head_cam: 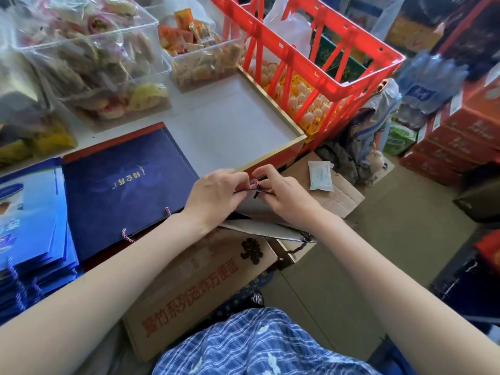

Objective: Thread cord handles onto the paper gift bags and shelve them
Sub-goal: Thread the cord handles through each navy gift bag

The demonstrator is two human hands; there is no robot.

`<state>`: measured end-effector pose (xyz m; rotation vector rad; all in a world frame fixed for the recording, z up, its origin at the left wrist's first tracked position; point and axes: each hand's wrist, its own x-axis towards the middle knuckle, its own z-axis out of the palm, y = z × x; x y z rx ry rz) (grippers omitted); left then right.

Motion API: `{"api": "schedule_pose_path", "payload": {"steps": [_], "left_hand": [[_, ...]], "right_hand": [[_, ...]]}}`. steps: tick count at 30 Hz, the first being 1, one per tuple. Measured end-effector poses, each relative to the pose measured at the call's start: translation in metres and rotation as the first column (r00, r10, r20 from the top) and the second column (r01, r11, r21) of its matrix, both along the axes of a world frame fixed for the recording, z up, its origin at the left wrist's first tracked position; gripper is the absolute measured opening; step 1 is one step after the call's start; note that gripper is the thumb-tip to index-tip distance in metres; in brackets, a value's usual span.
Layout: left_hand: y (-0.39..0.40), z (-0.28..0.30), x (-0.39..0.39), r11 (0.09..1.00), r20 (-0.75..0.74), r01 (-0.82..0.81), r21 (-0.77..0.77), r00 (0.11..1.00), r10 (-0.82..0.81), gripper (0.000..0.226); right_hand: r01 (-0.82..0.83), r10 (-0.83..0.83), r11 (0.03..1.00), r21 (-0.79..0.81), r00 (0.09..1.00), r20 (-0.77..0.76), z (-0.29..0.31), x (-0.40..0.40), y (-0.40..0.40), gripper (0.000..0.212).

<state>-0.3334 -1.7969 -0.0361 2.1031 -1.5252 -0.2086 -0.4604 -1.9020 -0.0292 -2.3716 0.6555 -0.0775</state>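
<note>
Twisted red-white-blue cord end (254,181), pinched between the fingertips of both hands at the upper rim of a flat grey-lined paper gift bag (259,209); the bag lies tilted across a brown printed cardboard carton (194,288), just off the near right corner of the counter (230,117). Left hand (216,193) and right hand (281,196) meet over the rim with fingers curled, each gripping cord and bag edge, neither nearer than the other. The rim runs roughly left to right between them, so the cord likely passes across it, away from the person; the hole itself is hidden under the fingers. A second knotted cord end (304,238) shows at the bag's lower right corner. Left of the hands a dark-blue finished paper bag (124,185) lies flat on the counter, its threaded handles (127,235) at the near edge, beside a stack of lighter blue bags (29,212). Open counter lies just beyond the hands, bounded by the gold-trimmed edge (273,104) and a red plastic crate (311,63)
</note>
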Motion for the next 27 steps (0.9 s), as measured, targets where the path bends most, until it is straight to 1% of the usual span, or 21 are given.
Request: {"api": "schedule_pose_path", "payload": {"steps": [4, 6, 8, 10, 16, 20, 22, 27], "left_hand": [[-0.007, 0.008, -0.001, 0.999, -0.031, -0.031, 0.038, 0.999, 0.032, 0.012], [-0.01, 0.006, -0.004, 0.998, -0.059, -0.046, 0.049, 0.997, 0.049, 0.013], [-0.011, 0.003, -0.006, 0.996, -0.077, -0.066, 0.053, 0.995, 0.07, 0.014], [-0.009, -0.001, -0.007, 0.995, -0.091, -0.086, 0.06, 0.992, 0.091, 0.014], [-0.003, -0.015, -0.009, 0.989, -0.103, -0.108, 0.102, 0.988, 0.119, 0.008], [-0.002, -0.021, -0.014, 0.987, -0.11, -0.135, 0.092, 0.983, 0.145, 0.007], [-0.002, -0.023, -0.016, 0.986, -0.114, -0.146, 0.086, 0.981, 0.155, 0.007], [-0.002, -0.03, -0.019, 0.981, -0.104, -0.182, 0.072, 0.976, 0.189, 0.009]], "right_hand": [[0.06, -0.053, 0.997, -0.05, 0.989, 0.137, 0.006, -0.005, -0.01, 0.011], [0.094, -0.084, 0.994, -0.05, 0.982, 0.172, 0.003, -0.005, -0.012, 0.012], [0.129, -0.13, 0.992, 0.016, 0.975, 0.179, 0.001, -0.004, -0.013, 0.02], [0.13, -0.138, 0.99, 0.059, 0.977, 0.162, -0.001, -0.002, -0.015, 0.021], [0.123, -0.128, 0.982, 0.144, 0.991, 0.025, -0.012, -0.004, -0.016, 0.02], [0.184, -0.193, 0.96, 0.212, 0.981, 0.021, -0.015, -0.004, -0.014, 0.017], [0.189, -0.196, 0.961, 0.203, 0.981, 0.014, -0.015, -0.002, -0.013, 0.015], [0.16, -0.159, 0.982, 0.101, 0.987, -0.013, -0.016, 0.001, -0.011, 0.016]]}}
